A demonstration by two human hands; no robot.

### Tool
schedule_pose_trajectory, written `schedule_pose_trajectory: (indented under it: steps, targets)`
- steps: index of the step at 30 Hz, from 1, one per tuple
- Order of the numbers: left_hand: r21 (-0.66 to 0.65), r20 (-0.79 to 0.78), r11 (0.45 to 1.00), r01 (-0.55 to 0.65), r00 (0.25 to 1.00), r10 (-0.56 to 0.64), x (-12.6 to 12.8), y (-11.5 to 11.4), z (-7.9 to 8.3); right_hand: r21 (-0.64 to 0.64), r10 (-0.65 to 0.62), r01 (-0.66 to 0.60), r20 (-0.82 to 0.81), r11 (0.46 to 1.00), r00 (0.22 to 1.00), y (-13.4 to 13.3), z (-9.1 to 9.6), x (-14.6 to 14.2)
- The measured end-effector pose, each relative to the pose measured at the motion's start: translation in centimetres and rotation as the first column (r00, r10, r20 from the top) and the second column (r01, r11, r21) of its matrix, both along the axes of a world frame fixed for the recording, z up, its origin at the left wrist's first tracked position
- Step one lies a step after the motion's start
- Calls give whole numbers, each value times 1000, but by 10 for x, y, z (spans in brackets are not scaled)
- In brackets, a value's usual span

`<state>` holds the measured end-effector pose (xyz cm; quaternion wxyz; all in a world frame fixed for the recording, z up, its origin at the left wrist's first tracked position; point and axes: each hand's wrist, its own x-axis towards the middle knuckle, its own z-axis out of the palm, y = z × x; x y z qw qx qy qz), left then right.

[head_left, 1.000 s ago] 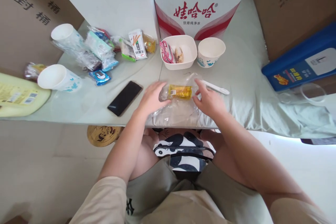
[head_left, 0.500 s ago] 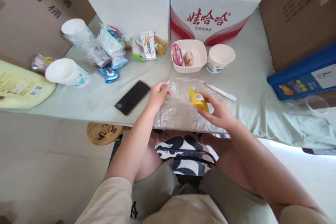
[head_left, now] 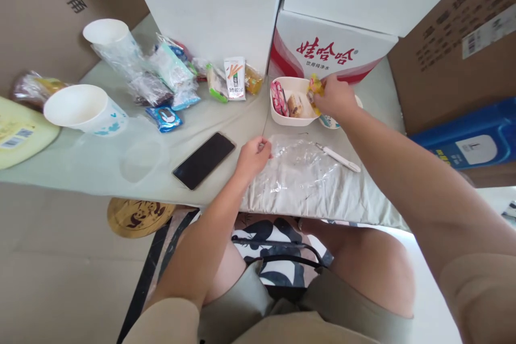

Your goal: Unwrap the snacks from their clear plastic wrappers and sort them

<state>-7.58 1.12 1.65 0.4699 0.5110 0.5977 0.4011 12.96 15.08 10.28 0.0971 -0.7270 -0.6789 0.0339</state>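
Observation:
My right hand [head_left: 336,98] pinches a yellow snack packet [head_left: 315,92] at the right side of a white bowl [head_left: 296,120]. Inside the bowl lie a pink packet [head_left: 279,99] and a small light-brown snack [head_left: 295,106]. Partly behind my right hand is a paper cup [head_left: 329,122]. My left hand [head_left: 255,155] rests on the table with its fingers curled together, touching the edge of a clear plastic bag [head_left: 294,164] that lies flat. A white-handled tool [head_left: 338,158], thin and pen-like, lies to the right across the bag's edge.
A black phone [head_left: 204,160] lies left of my left hand. Farther left stand paper cups [head_left: 86,110] among several wrapped snacks [head_left: 169,72]. White cartons [head_left: 326,56] back the table, a brown box [head_left: 447,48] and a blue package [head_left: 475,134] stand at the right.
My right hand has carried the yellow packet from above the plastic bag up to the bowl's right side. My left hand stays by the bag. The view has shifted slightly.

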Motion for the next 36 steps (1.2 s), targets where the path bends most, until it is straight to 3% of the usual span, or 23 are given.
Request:
schedule_pose_trajectory:
  steps: [4,9,12,15,17,19,21,22,24,26,28,31,33,34,36]
  targets:
    - [-13,10,1000,11,1000,-11,1,0,5,-115,19,-7,102,993,995,4,0,-16]
    - [-19,22,1000,18,1000,-17,3,-1,9,-318,68,-43,68,947,995,9,-3,-20]
    - [-17,20,1000,10,1000,-9,1,0,6,-331,143,-92,134,939,981,9,-1,-16]
    - [-17,13,1000,-4,1000,4,-3,1,3,-138,181,-167,89,976,979,-6,6,-8]
    - [-18,3,1000,-1,1000,1,-6,2,2,39,276,-274,-31,961,961,-32,6,2]
    - [-31,-11,999,5,1000,-6,-8,2,4,145,460,-439,-172,887,871,-71,-3,16]
    - [-63,-5,998,6,1000,-6,-8,2,6,243,652,-606,-219,757,726,-117,-22,32]
    - [-86,10,996,6,1000,-5,-8,2,7,315,669,-600,-198,735,716,-140,-34,39]
    - [-131,47,991,8,999,-2,-7,4,8,471,591,-467,-154,749,792,-178,-57,50]
    - [-138,44,990,-4,999,10,-9,7,7,417,585,-486,-146,768,798,-201,-74,54]
    - [-76,-42,995,-57,998,54,-13,8,8,231,612,-575,-144,785,777,-209,-83,54]
    - [220,-289,962,-162,931,222,-19,-4,12,-51,587,-596,-120,801,800,-206,-83,51]
    - [428,-430,903,-43,869,246,-16,-24,18,-144,548,-558,-101,817,830,-205,-80,52]
    - [456,-495,884,107,855,152,-12,-36,20,-167,535,-545,-102,822,839,-205,-78,52]
    - [331,-636,821,465,753,-170,0,-59,22,-186,522,-536,-124,823,844,-207,-76,54]
